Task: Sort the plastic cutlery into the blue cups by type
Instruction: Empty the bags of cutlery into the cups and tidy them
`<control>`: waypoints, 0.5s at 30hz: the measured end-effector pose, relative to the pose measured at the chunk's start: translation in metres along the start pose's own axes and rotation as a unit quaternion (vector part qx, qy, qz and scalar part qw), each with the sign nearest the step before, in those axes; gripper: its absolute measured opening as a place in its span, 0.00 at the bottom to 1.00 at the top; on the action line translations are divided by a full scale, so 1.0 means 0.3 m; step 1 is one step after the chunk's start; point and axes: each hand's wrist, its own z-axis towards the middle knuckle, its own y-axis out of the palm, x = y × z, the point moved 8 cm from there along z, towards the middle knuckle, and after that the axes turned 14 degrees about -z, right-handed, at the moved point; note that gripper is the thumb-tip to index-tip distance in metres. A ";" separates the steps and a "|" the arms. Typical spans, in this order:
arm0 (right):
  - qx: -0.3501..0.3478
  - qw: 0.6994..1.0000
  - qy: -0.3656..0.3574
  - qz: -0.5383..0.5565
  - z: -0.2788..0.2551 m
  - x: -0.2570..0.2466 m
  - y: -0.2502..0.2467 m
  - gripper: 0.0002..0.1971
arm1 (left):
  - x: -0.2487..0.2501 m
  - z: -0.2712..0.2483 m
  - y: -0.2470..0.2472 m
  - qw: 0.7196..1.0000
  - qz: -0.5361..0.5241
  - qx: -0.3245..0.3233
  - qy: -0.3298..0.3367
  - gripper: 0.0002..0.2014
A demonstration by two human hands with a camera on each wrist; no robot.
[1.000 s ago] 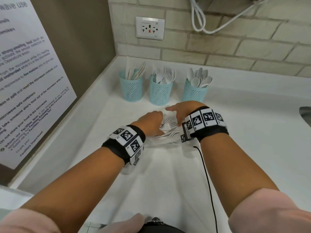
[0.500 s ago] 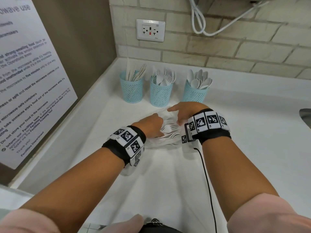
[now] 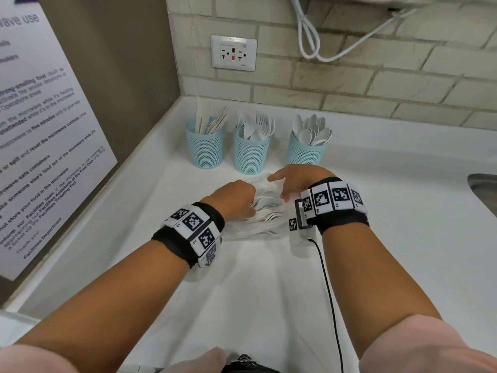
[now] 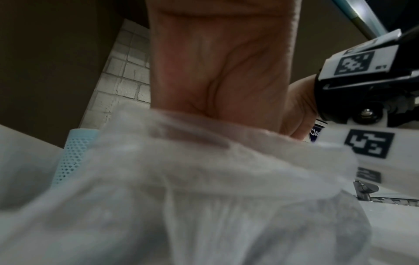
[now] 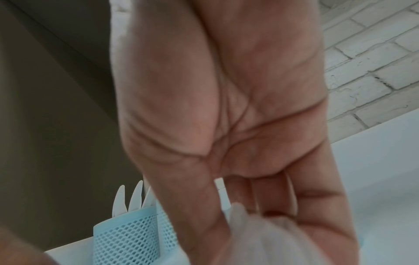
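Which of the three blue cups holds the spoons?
The rightmost blue cup, nearest the right hand: rounded spoon bowls stick out; the other two show no such bowls.

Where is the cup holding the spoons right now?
In the head view, the spoon cup stands rightmost of three blue cups near the brick wall, just beyond the right hand.

The white desk (image 3: 403,238) carries three blue mesh cups (image 3: 251,154) in a row near the brick wall. Just in front of them lies a clear bag of white cutlery (image 3: 265,211).
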 end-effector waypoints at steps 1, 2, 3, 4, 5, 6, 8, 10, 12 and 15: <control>0.001 1.000 0.000 -0.002 0.000 0.001 -0.001 0.35 | 0.002 -0.001 -0.004 1.000 -0.002 0.002 0.001 0.13; 0.002 1.000 -0.001 -0.002 0.000 0.001 -0.001 0.35 | 0.002 -0.004 -0.006 1.000 -0.007 0.002 0.001 0.13; 0.003 1.000 -0.002 -0.002 0.001 0.001 -0.001 0.35 | -0.001 -0.006 -0.007 1.000 -0.013 -0.002 -0.001 0.14; 0.004 1.000 -0.005 0.001 0.002 0.000 -0.001 0.35 | -0.007 -0.008 -0.007 1.000 -0.023 -0.006 -0.003 0.15; 0.004 1.000 -0.007 0.004 0.003 0.001 0.000 0.34 | -0.015 -0.009 -0.005 0.999 -0.038 -0.010 -0.006 0.15; 0.004 1.000 -0.008 0.008 0.005 0.003 0.000 0.34 | -0.023 -0.008 -0.005 0.998 -0.058 -0.013 -0.008 0.15; 0.005 1.000 -0.009 0.015 0.009 0.010 -0.001 0.34 | -0.039 -0.007 -0.008 0.994 -0.105 -0.014 -0.014 0.15; 0.006 1.000 -0.010 0.015 0.016 0.016 -0.004 0.34 | -0.054 -0.005 -0.018 0.988 -0.152 -0.011 -0.030 0.15; 0.009 1.000 -0.013 0.005 0.023 0.019 -0.010 0.34 | -0.062 -0.003 -0.034 0.982 -0.186 -0.008 -0.038 0.11; 0.014 1.000 -0.020 0.000 0.030 0.027 -0.012 0.34 | -0.077 -0.009 -0.058 0.971 -0.230 -0.007 -0.061 0.07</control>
